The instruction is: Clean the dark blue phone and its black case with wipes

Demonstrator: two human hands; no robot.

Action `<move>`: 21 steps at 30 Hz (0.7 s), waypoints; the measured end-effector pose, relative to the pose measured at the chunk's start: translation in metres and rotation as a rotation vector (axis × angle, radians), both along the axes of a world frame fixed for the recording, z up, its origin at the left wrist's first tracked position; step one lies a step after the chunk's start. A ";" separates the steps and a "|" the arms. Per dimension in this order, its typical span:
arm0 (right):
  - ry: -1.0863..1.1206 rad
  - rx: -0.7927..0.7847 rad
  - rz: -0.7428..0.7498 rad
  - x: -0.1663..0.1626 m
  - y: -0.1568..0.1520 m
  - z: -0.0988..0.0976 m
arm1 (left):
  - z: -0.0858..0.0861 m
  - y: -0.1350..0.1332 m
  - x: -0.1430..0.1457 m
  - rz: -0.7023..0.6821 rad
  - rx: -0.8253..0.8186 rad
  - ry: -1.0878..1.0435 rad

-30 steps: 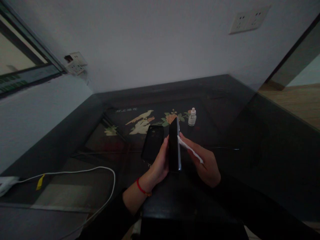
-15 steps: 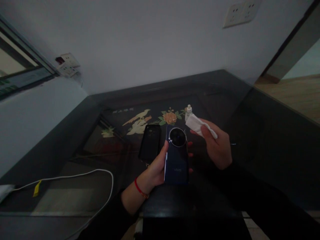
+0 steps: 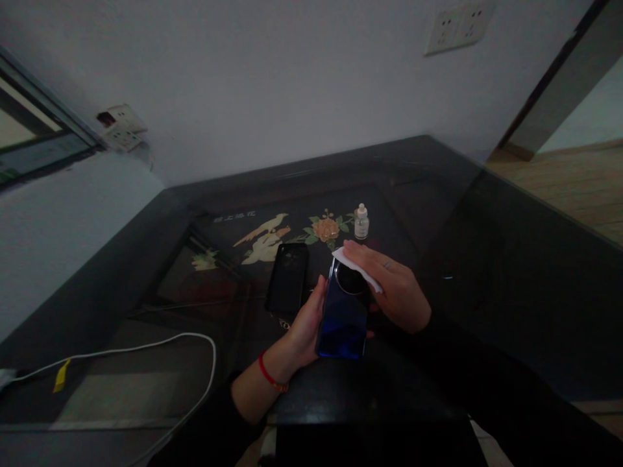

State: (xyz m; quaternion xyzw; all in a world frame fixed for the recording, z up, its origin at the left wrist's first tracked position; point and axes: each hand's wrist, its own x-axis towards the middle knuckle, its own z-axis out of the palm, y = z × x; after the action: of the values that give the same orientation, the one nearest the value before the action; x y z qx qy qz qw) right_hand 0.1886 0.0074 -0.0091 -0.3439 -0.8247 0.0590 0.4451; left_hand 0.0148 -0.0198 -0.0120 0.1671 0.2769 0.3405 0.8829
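My left hand (image 3: pixel 305 322) grips a dark blue phone (image 3: pixel 343 318) by its edges, back side up, above the near edge of the dark table. A red string bracelet (image 3: pixel 268 378) circles that wrist. My right hand (image 3: pixel 395 288) presses a folded white wipe (image 3: pixel 357 269) against the top of the phone, over its round camera ring. A black phone case (image 3: pixel 288 277) lies flat on the table just left of the phone.
A small white dropper bottle (image 3: pixel 361 222) stands behind my hands on the glass-topped table (image 3: pixel 487 259) with a bird and flower inlay (image 3: pixel 272 232). A white cable (image 3: pixel 146 340) with a yellow tag loops across the left. Wall sockets (image 3: pixel 455 27) sit above.
A second ago the phone stood edge-on with the wipe along its side. It turned back side up, my right hand lifted away, then came down with the wipe on the camera ring.
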 end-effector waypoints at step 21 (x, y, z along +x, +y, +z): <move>-0.176 0.205 0.062 -0.006 -0.003 0.004 | 0.002 -0.004 0.006 0.127 -0.031 0.074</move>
State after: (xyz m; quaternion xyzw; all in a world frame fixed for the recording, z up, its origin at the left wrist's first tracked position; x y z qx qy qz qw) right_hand 0.1827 0.0049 -0.0050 -0.2749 -0.8725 -0.0423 0.4018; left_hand 0.0209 -0.0233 -0.0101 0.1477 0.3247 0.3849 0.8512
